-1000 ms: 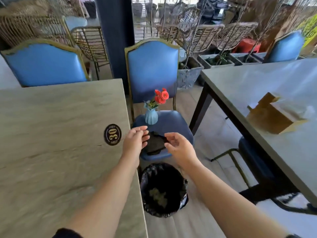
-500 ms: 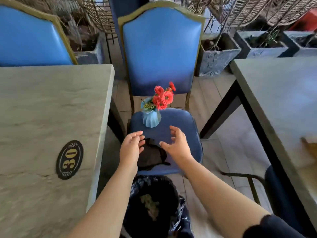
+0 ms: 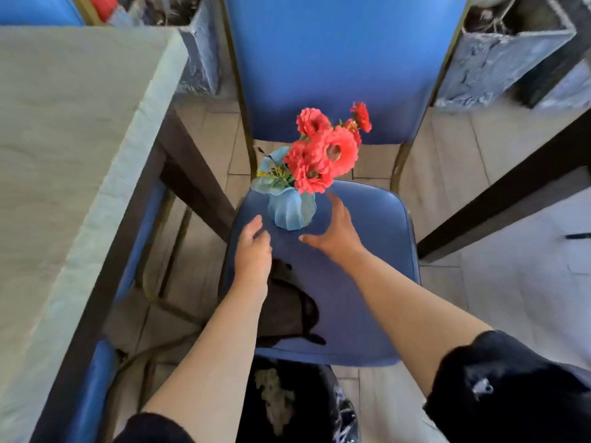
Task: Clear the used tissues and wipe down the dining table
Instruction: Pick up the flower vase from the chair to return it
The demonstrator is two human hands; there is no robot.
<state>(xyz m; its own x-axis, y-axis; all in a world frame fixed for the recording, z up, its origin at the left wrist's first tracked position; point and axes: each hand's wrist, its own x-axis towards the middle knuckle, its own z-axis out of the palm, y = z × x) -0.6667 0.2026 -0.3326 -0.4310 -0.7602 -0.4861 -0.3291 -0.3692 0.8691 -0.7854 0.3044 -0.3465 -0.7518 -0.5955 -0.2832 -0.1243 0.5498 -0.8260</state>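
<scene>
A dark cloth (image 3: 287, 311) lies crumpled on the near left of a blue chair seat (image 3: 367, 282). A pale blue vase (image 3: 291, 209) with red flowers (image 3: 323, 151) stands at the back of that seat. My left hand (image 3: 252, 251) hovers open just left of the vase, above the cloth's far end. My right hand (image 3: 335, 231) is open, fingers spread, just right of the vase. Neither hand touches the vase. The grey stone dining table (image 3: 64, 155) is on the left. A black-lined bin (image 3: 287, 404) with crumpled tissue inside sits on the floor below the seat.
The chair's blue backrest (image 3: 335, 65) rises behind the vase. Grey stone planters (image 3: 505, 55) stand at the back on both sides. A second table's dark edge (image 3: 511, 193) runs along the right. Another blue seat (image 3: 96, 378) is tucked under the dining table.
The cloth was let go and now lies on the seat. Both hands moved forward past it toward the vase and opened. The view tilted down and closer to the chair.
</scene>
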